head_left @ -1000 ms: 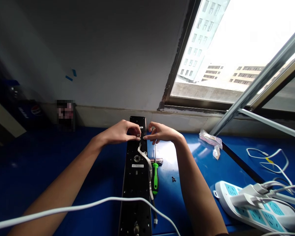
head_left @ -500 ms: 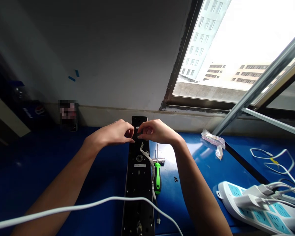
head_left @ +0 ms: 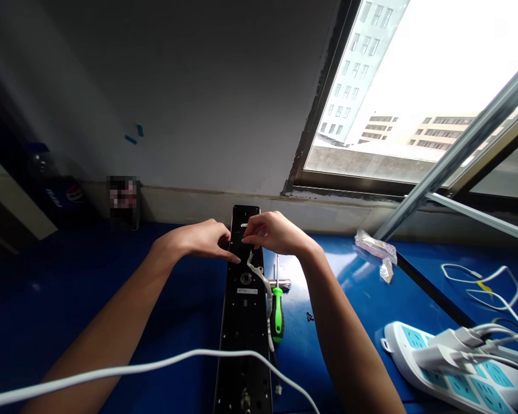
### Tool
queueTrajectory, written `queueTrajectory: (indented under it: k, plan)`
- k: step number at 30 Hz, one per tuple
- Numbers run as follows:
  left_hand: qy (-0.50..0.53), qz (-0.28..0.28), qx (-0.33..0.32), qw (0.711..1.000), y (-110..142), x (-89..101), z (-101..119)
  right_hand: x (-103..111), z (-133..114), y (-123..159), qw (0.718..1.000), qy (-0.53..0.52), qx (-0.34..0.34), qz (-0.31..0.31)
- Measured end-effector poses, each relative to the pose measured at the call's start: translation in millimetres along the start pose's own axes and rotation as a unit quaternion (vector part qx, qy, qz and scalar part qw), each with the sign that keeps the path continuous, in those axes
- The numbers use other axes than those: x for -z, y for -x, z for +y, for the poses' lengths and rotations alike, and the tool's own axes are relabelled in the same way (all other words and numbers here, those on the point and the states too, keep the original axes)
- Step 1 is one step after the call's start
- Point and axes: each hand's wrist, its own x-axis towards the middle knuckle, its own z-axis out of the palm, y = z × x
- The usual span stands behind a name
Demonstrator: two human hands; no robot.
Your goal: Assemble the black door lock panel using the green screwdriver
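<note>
A long black lock panel (head_left: 244, 322) lies lengthwise on the blue table (head_left: 90, 310), its far end by the wall. My left hand (head_left: 201, 240) rests against the panel's left edge near the top, fingers curled, fingertip touching the panel. My right hand (head_left: 273, 232) hovers over the top of the panel with fingers pinched together above the end of a white ribbon cable (head_left: 259, 275) that runs down the panel's right side. What the pinch holds is too small to make out.
A green-handled screwdriver (head_left: 277, 310) lies right of the panel, with small dark screws (head_left: 309, 316) beside it. A white cord (head_left: 125, 367) crosses the foreground. A white power strip (head_left: 453, 368) with plugs sits at right, a plastic packet (head_left: 376, 249) beyond. The wall and window sill lie behind.
My right hand moved left onto the top of the panel and closed into a pinch. My left hand slid back to the panel's left edge. The camera shifted slightly.
</note>
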Motion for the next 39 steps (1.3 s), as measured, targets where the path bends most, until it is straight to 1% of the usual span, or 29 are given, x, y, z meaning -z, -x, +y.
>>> queueTrajectory:
  k: [3, 8, 12, 16, 18, 20, 22, 25, 27, 29, 30, 31, 32, 33, 34, 36, 39]
  plan:
    - [0.011, 0.002, -0.001, 1.000, -0.7, -0.4, -2.1, -0.3, 1.3, -1.0, 1.000, 0.010, 0.003, 0.003]
    - [0.012, -0.020, 0.007, 1.000, -5.7, -2.4, -10.2, 1.9, 6.8, -0.1, 0.999, 0.041, 0.004, 0.015]
    - [0.023, -0.017, 0.014, 0.999, -9.8, -4.2, -15.8, 3.1, 6.8, 1.1, 1.000, 0.029, 0.004, 0.011]
    - [0.029, -0.037, 0.000, 0.999, -11.5, -4.8, -16.9, 2.4, 3.5, 0.9, 0.999, 0.033, 0.021, 0.009]
    - [0.022, -0.044, 0.002, 0.999, -10.9, -4.4, -16.4, 4.8, 3.4, 2.5, 0.999, 0.035, 0.013, 0.007]
    - [0.005, -0.036, 0.015, 0.999, -9.3, -3.3, -15.1, 10.2, 4.4, 6.1, 0.999, 0.033, -0.010, -0.007]
    - [-0.007, -0.014, 0.027, 1.000, -7.4, -1.6, -13.2, 17.0, 5.7, 10.8, 0.999, 0.027, -0.033, -0.028]
    - [-0.005, 0.005, 0.034, 0.999, -7.8, -0.8, -12.1, 23.7, 7.1, 15.8, 0.998, 0.034, -0.042, -0.018]
    - [0.023, -0.006, 0.018, 1.000, -11.7, -3.4, -14.2, 23.5, 8.8, 16.0, 0.998, 0.052, -0.041, -0.004]
    - [0.110, -0.044, -0.023, 0.993, -17.3, -8.6, -18.3, 20.1, 12.7, 14.0, 0.994, 0.087, -0.059, 0.013]
    - [0.175, -0.075, -0.044, 0.981, -20.2, -11.6, -20.7, 17.8, 15.6, 12.6, 0.992, 0.104, -0.074, 0.024]
    - [0.239, -0.102, -0.048, 0.964, -22.8, -14.6, -22.9, 15.4, 19.1, 10.9, 0.988, 0.119, -0.092, 0.038]
    - [0.291, -0.123, -0.041, 0.948, -24.9, -17.3, -24.8, 13.1, 22.8, 9.2, 0.987, 0.118, -0.103, 0.044]
    - [0.326, -0.136, -0.035, 0.935, -26.4, -19.5, -26.3, 11.0, 26.6, 7.4, 0.989, 0.100, -0.107, 0.037]
    - [0.348, -0.142, -0.029, 0.926, -27.3, -21.1, -27.4, 9.1, 30.1, 5.6, 0.992, 0.067, -0.107, 0.025]
    - [0.363, -0.143, -0.027, 0.920, -28.2, -22.8, -28.6, 6.1, 35.4, 2.3, 0.993, -0.008, -0.119, 0.000]
    - [0.360, -0.137, -0.031, 0.922, -28.9, -23.4, -30.8, 2.7, 39.3, -0.9, 0.993, -0.036, -0.115, 0.017]
